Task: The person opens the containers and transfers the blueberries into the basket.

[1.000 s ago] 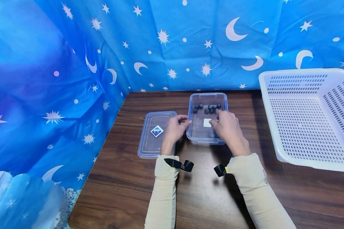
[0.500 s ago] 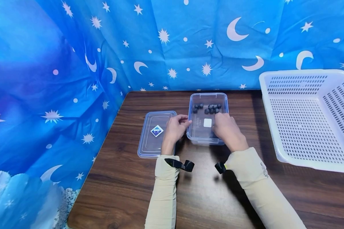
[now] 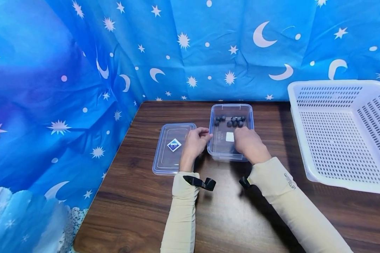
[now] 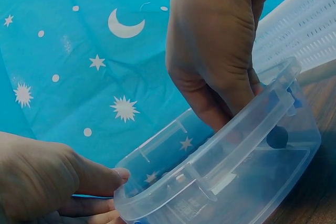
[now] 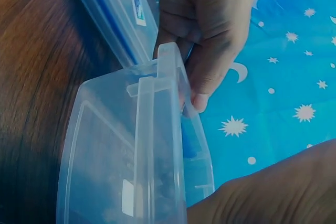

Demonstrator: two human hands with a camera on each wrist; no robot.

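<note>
A clear plastic food container [image 3: 220, 147] stands without its lid on the table. Dark blueberries [image 3: 235, 124] lie inside, mostly toward its far end. My left hand [image 3: 194, 143] pinches the left rim, thumb over the edge and fingers outside, as the right wrist view also shows. My right hand [image 3: 249, 143] reaches down into the near right part of the container. Its fingertips are hidden by the hand and blurred behind plastic in the left wrist view, where one dark blueberry [image 4: 277, 137] shows close to them. Whether the fingers hold it cannot be seen.
A transparent lid [image 3: 164, 154] with a blue diamond label lies left of the container, partly under my left hand. A large white perforated basket [image 3: 304, 154] stands at the right. Behind the brown table [image 3: 130, 196] hangs a blue curtain [image 3: 196, 42] with moons and stars.
My right hand has drawn back from the blueberries at the far end toward the near right part of the container. My left hand has kept its hold on the rim.
</note>
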